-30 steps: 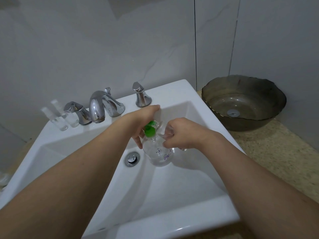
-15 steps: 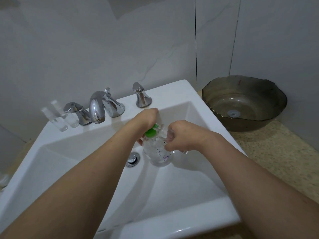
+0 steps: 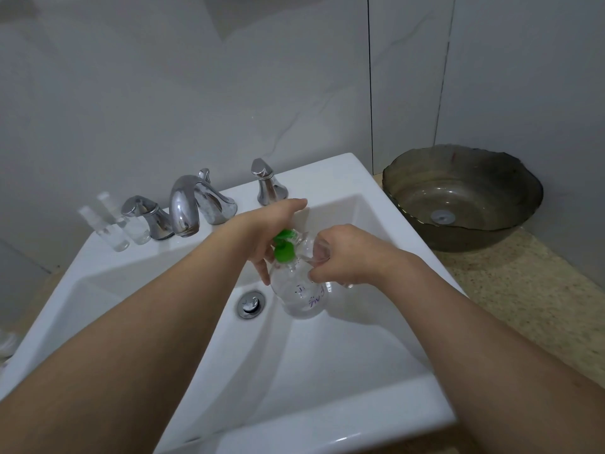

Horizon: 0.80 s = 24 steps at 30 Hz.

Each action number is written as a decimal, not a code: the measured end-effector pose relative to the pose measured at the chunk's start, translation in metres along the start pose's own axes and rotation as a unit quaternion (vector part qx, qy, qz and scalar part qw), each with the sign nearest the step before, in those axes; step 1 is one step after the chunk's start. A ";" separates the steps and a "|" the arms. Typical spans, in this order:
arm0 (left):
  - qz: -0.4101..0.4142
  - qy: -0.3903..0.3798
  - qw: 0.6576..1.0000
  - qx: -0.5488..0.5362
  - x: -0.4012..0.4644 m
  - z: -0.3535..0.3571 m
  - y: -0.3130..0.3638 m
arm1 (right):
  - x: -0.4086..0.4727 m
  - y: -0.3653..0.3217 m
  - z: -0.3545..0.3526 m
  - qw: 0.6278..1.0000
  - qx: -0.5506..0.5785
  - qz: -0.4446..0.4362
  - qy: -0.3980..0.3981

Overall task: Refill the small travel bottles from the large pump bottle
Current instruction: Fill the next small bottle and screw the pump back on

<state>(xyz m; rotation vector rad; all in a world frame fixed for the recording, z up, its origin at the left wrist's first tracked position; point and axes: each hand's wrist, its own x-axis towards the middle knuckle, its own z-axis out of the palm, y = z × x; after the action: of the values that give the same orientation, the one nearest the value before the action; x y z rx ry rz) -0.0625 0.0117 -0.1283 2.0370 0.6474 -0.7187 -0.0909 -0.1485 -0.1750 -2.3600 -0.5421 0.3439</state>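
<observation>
A large clear pump bottle (image 3: 302,298) with purple writing stands in the white sink basin (image 3: 327,355). Its green pump head (image 3: 284,249) shows between my hands. My left hand (image 3: 265,224) lies over the pump from the left, fingers curled down round the bottle's neck and one finger stretched out above. My right hand (image 3: 347,253) grips a small clear travel bottle (image 3: 319,253) held against the pump's right side. Two more small clear travel bottles (image 3: 114,231) stand on the sink's back left rim.
A chrome faucet (image 3: 186,208) with two handles sits at the back of the sink, and the drain plug (image 3: 250,303) is just left of the large bottle. A dark glass bowl (image 3: 458,198) rests on the speckled counter to the right.
My left hand dipped on the green pump half a second ago and has come back up. My right hand keeps the small bottle beside the pump.
</observation>
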 end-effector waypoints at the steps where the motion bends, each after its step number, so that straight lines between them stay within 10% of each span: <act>1: 0.000 0.002 1.000 0.005 0.000 0.001 0.000 | 0.000 0.000 0.000 1.000 0.000 0.002 -0.003; 24: 0.042 0.115 0.992 0.026 0.008 0.016 -0.008 | 0.000 0.000 0.001 0.999 -0.024 0.020 -0.038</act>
<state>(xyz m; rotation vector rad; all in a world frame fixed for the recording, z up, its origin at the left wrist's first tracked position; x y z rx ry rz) -0.0661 0.0037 -0.1457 2.2006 0.6754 -0.4592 -0.0916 -0.1480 -0.1752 -2.4150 -0.5441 0.4459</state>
